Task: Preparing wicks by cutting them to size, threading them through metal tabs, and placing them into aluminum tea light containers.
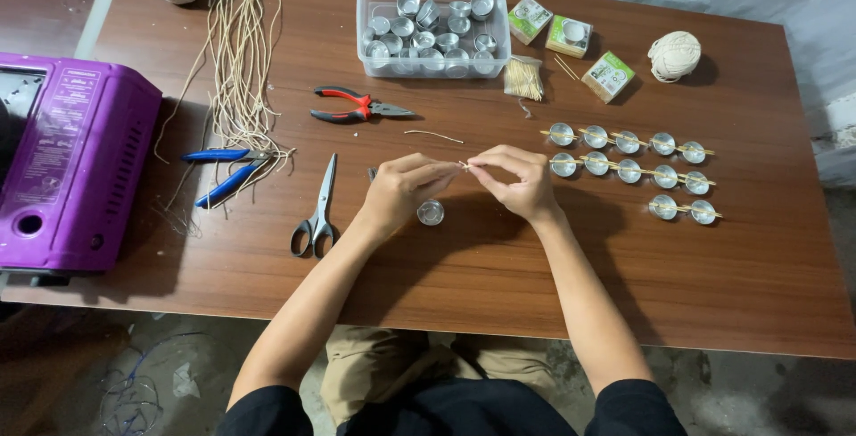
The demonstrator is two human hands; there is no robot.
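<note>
Here my fingers (456, 168) were pressed together from both sides on a short pale wick piece (465, 166): my left hand (403, 188) pinched one end and my right hand (517, 182) the other, thumbs and forefingers closed on it. The piece was tiny and straw-coloured, and its long axis ran left to right, roughly level, held just above the worktop (481, 267). Just below my left fingers sat a small round metal cup (431, 212), open side up, shiny and empty as far as I could tell.

To the right lay three rows of similar cups (629, 169), each row strung on thin sticks running left to right. Behind them were three small square boxes (569, 37), green and white with pale sides, set in a loose line beside a clear plastic tub (433, 22) full of cups. A bundle of toothpick-like sticks (523, 78) lay in front of the boxes, and a cream ball of twine (674, 54) to their right.

On the left I saw scissors (317, 211), red-handled pliers (358, 106), blue-handled pliers (225, 171), loose cord strands (239, 53), and a purple case (71, 164) at the edge.
</note>
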